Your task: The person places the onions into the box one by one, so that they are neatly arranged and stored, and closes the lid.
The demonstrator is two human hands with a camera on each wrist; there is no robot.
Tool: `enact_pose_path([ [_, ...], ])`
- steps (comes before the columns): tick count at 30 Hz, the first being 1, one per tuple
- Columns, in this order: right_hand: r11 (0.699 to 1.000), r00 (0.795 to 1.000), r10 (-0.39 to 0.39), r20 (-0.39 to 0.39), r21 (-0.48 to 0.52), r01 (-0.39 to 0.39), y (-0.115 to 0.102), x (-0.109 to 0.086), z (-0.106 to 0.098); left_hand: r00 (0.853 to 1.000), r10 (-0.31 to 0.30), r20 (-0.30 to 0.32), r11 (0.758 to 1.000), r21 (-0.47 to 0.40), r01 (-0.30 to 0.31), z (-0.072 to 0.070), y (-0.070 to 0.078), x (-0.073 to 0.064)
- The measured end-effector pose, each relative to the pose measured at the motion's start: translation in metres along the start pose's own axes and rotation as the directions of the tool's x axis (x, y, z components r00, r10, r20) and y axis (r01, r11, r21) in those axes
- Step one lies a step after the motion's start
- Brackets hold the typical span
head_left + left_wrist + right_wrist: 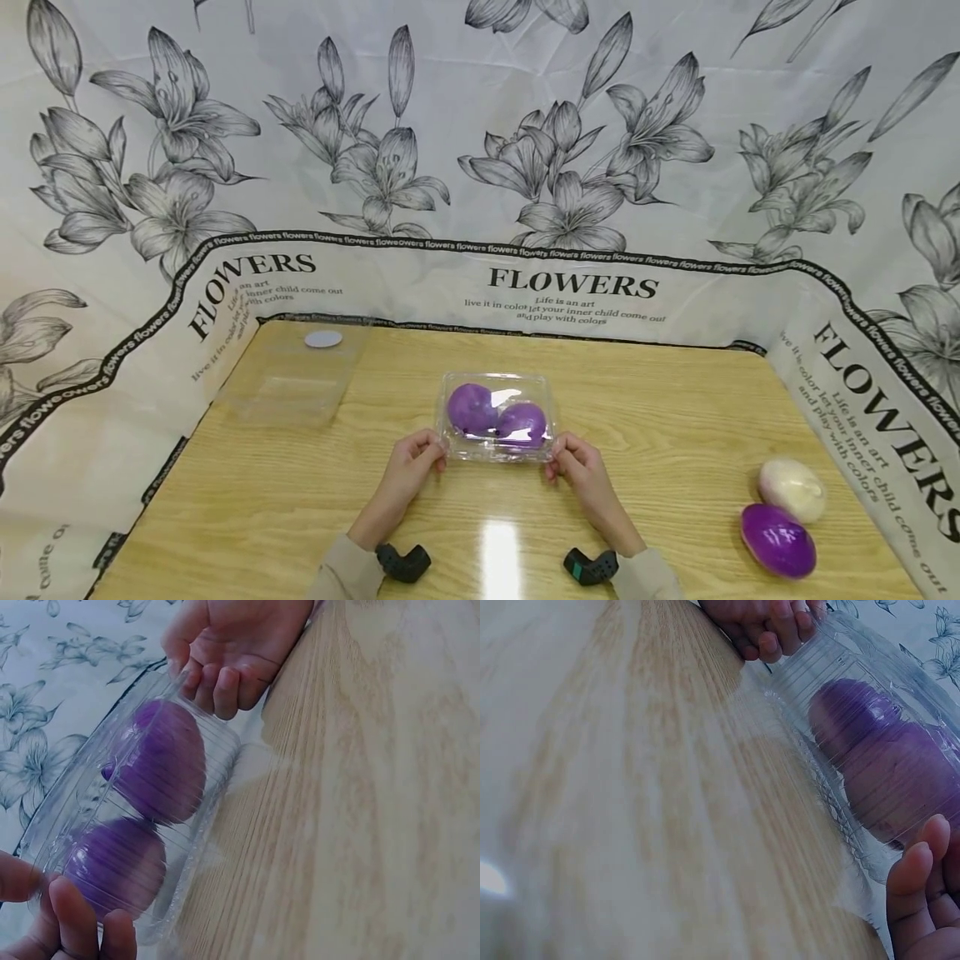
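Observation:
A clear plastic clamshell box (487, 456) with its lid down lies in front of me in the head view. Two rounded, smooth purple objects (471, 408), resembling vegetables, sit side by side inside it. At the box's near left corner my left hand (411, 468) pinches the rim between thumb and fingers. My right hand (583, 468) pinches the near right corner the same way. Through the ribbed wall in the left wrist view, the purple objects (169, 761) show blurred. The right wrist view has the right hand (930, 904) close against the box's side.
Toward the table's back left stands another clear plastic container (288, 400), with a white oval (323, 339) at its far end. A cream rounded object (792, 488) and a glossy purple one (778, 540) lie together at the right. Flower-printed cloth (570, 292) borders the wooden table (660, 400).

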State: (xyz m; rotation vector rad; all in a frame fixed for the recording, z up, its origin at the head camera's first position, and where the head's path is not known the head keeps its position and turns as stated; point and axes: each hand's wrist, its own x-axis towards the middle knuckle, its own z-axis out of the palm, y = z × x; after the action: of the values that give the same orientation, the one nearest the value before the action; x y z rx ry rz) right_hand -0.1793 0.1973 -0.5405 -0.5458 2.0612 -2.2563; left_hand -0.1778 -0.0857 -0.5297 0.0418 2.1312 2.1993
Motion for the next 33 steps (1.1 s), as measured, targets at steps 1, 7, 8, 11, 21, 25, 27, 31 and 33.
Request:
enact_pose_path([
  [1, 1.0, 1.0, -0.004, 0.007, 0.001, 0.004, 0.0, 0.0, 0.0, 1.0, -0.001, 0.0, 1.0, -0.003, 0.001, 0.0, 0.0, 0.0],
  [7, 1.0, 1.0, 0.004, 0.001, 0.004, -0.004, 0.001, 0.0, 0.0, 1.0, -0.01, -0.004, 1.0, 0.002, 0.01, 0.0, -0.001, 0.0],
  [8, 1.0, 1.0, 0.01, -0.007, 0.003, -0.01, 0.001, 0.0, 0.0, 1.0, -0.009, -0.006, 1.0, 0.004, 0.009, 0.0, -0.002, 0.0],
  [11, 1.0, 0.999, 0.027, -0.035, 0.005, -0.027, 0.001, 0.0, 0.001, 1.0, 0.013, -0.012, 1.0, 0.006, -0.013, 0.001, -0.006, -0.001],
  [21, 0.998, 0.988, 0.06, -0.144, 0.022, -0.057, 0.0, 0.002, 0.004, 0.977, 0.165, -0.132, 0.986, 0.015, -0.165, 0.004, -0.014, -0.003],
  [25, 1.0, 0.973, 0.005, -0.232, 0.007, -0.003, 0.001, 0.002, 0.006, 0.959, 0.212, -0.188, 0.976, 0.091, -0.198, 0.008, -0.004, -0.01],
  [27, 1.0, 0.966, -0.026, -0.258, 0.01, 0.03, 0.001, 0.001, 0.007, 0.942, 0.271, -0.197, 0.959, 0.143, -0.245, 0.011, 0.004, -0.015],
  [31, 0.997, 0.97, -0.074, -0.232, -0.01, 0.074, 0.001, 0.001, 0.007, 0.909, 0.366, -0.201, 0.921, 0.215, -0.323, 0.014, 0.016, -0.022],
  [33, 0.996, 0.979, -0.09, -0.183, -0.028, 0.086, 0.001, 0.0, 0.006, 0.907, 0.38, -0.18, 0.914, 0.227, -0.337, 0.014, 0.018, -0.023],
])
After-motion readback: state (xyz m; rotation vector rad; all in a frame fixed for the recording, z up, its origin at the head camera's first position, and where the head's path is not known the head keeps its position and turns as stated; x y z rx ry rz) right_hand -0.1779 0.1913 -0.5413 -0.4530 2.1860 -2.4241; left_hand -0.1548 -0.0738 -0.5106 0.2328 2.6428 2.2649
